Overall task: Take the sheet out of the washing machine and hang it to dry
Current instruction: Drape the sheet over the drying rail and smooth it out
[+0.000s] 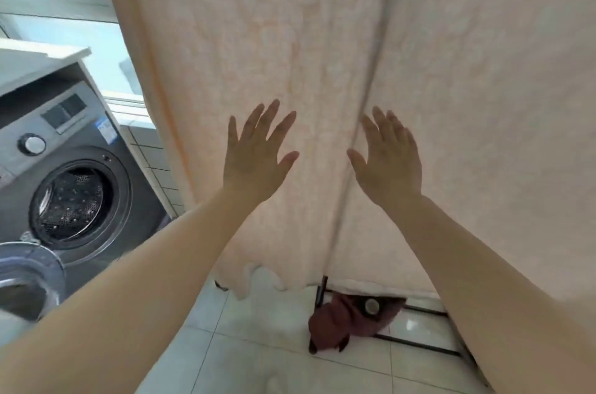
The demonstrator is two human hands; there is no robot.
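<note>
Hands: left hand [258, 158] and right hand [392, 161] reach forward with fingers spread straight, grasping nothing, flat at the sheet.
Sheet: pale peach sheet [290, 39] hangs full length, hem near the floor.
Handling: likely soft, damp, heavy; hold by edges.
Washing machine: washing machine [77, 148] open, drum empty.

Nothing can be read. The washing machine [69, 174] carries a blue sticker [106, 130] at the right edge of its control panel, with print too blurred to make out.
</note>
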